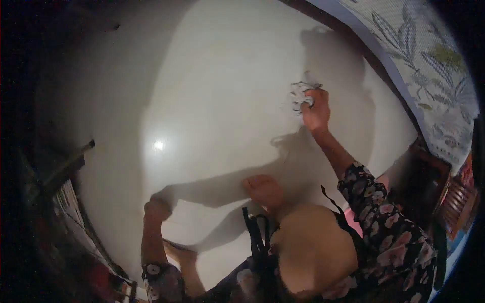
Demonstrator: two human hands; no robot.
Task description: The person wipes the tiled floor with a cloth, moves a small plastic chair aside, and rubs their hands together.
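Your right hand (316, 108) is closing its fingers around a crumpled pale cloth (301, 95) and pressing it onto the white floor (222, 91). The cloth is lying at the far right of the lit floor area, bunched under and just beyond your fingertips, with part of it showing at the left of the hand. Your right forearm is extending from a dark floral sleeve (389, 227) toward the cloth.

Your left hand (157, 208) is resting on the floor at the lower left, well apart from the cloth; whether its fingers are spread or curled cannot be determined in the shadow. It is holding nothing visible.

Your bare foot (263, 189) is standing on the floor between the two hands, and your knee (313, 247) is sitting in front of it. Your arm's shadow is falling across the floor toward the left hand.

A floral bedspread (429, 65) is hanging along the upper right edge. Dark, indistinct furniture (55, 202) is standing at the left.
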